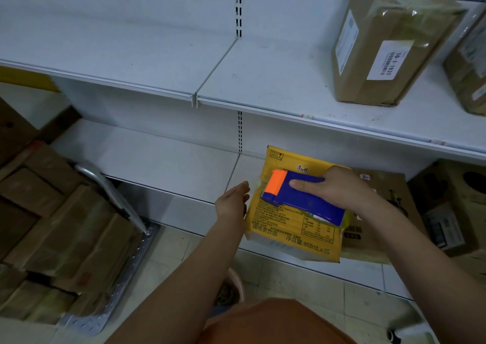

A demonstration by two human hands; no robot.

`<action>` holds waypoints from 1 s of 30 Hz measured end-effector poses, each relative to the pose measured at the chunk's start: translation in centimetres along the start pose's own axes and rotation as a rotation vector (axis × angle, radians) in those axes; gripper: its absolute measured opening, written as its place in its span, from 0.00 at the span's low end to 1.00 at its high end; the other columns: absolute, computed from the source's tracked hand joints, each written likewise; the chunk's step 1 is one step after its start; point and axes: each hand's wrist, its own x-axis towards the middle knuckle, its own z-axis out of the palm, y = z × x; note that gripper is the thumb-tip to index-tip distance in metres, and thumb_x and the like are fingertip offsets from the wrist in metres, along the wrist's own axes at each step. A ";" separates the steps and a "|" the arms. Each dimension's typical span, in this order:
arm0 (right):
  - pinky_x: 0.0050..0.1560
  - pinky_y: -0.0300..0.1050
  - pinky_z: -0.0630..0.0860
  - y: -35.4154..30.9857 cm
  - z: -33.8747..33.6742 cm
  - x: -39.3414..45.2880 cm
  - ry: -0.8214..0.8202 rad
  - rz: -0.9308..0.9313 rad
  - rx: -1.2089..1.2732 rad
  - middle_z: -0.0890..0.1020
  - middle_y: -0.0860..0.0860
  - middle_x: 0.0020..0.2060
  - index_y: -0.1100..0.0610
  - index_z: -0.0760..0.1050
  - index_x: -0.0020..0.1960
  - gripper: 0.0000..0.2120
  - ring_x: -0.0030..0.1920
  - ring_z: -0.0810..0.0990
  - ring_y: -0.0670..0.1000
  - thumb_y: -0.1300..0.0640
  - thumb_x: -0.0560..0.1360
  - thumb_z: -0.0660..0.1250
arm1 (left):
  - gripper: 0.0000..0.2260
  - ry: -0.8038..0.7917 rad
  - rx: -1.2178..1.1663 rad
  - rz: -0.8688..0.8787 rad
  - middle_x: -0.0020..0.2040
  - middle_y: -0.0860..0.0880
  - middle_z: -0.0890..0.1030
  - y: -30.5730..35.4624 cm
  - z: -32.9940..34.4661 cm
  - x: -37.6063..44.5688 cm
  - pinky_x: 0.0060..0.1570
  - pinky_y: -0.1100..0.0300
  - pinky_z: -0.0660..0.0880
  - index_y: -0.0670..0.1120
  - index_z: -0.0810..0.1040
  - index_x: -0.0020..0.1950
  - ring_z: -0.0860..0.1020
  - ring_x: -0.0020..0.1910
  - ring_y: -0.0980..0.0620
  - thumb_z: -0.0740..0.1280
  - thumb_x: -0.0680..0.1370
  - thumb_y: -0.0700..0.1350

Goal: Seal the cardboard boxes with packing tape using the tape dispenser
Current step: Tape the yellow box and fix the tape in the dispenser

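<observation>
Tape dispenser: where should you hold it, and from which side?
Grip the tape dispenser around its long blue body, coming from above, as the right hand does. It lies flat on the yellow box, and its orange end points away, so that end stays free.

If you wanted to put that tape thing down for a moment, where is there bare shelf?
The lower shelf is bare left of the yellow box. The upper shelf is bare left of the taped brown box. It is crowded right of the yellow box, and around the trolley on the floor, stacked with cardboard.
</observation>
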 end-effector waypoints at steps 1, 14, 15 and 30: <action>0.46 0.47 0.82 0.0 0.0 0.1 0.006 0.003 -0.008 0.83 0.52 0.41 0.55 0.75 0.49 0.39 0.41 0.83 0.51 0.23 0.55 0.59 | 0.01 -0.001 0.015 -0.009 0.48 0.48 0.84 0.1 0.0 0.3 0.53 0.52 0.78 0.48 0.83 0.46 0.81 0.47 0.52 0.74 0.75 0.44; 0.39 0.42 0.78 -0.3 0.3 1.1 -0.002 0.037 -0.079 0.81 0.52 0.39 0.55 0.73 0.46 0.31 0.39 0.81 0.50 0.26 0.66 0.63 | 0.19 0.083 0.562 0.598 0.68 0.46 0.77 0.0 0.7 0.8 0.65 0.53 0.74 0.44 0.73 0.72 0.76 0.66 0.49 0.59 0.84 0.52; 0.39 0.43 0.78 -0.5 0.3 1.1 0.003 0.036 -0.093 0.81 0.53 0.39 0.55 0.73 0.45 0.32 0.39 0.81 0.51 0.25 0.66 0.63 | 0.18 -0.050 0.595 0.608 0.63 0.47 0.81 0.4 0.9 0.4 0.58 0.54 0.77 0.47 0.77 0.68 0.80 0.60 0.51 0.57 0.85 0.54; 0.44 0.43 0.79 -1.5 -2.7 0.8 -0.169 0.121 -0.187 0.81 0.51 0.45 0.52 0.74 0.51 0.34 0.44 0.80 0.49 0.23 0.63 0.64 | 0.35 -0.483 0.717 0.311 0.63 0.46 0.81 1.1 2.4 2.8 0.60 0.47 0.77 0.58 0.68 0.75 0.80 0.58 0.47 0.51 0.74 0.75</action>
